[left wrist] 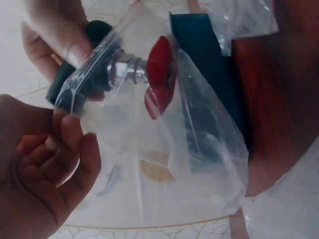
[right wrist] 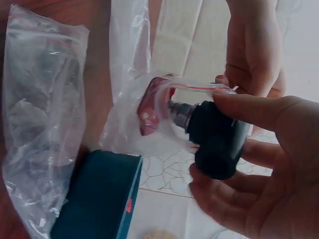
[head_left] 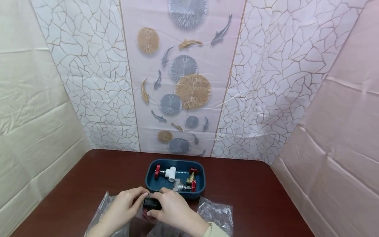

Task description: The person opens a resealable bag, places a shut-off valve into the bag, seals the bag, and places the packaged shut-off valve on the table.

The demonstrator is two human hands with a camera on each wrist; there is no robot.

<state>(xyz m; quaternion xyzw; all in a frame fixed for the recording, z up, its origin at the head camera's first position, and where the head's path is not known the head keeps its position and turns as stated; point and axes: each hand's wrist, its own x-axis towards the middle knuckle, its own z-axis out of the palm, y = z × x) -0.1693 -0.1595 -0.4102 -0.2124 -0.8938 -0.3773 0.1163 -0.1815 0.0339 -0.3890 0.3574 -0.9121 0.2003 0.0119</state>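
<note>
A black stop valve (right wrist: 214, 139) with a metal stem and a red handle (left wrist: 160, 77) is partly inside a clear zip bag (left wrist: 209, 169). The bag covers the handle and stem, while the black body shows at its mouth in the right wrist view. My right hand (head_left: 174, 205) grips that body between thumb and fingers. Beside it, my left hand (head_left: 125, 205) pinches the bag's edge near the valve. Both hands are just in front of a blue tray (head_left: 202, 192).
Inside the tray lie a white tee valve (head_left: 171, 173), a brass valve (head_left: 190, 179) and a silver valve (head_left: 179, 186), all with red handles. Clear plastic bags (head_left: 217, 215) lie on the dark red table (head_left: 251, 197) at both sides. Patterned cloth (head_left: 97, 82) hangs behind.
</note>
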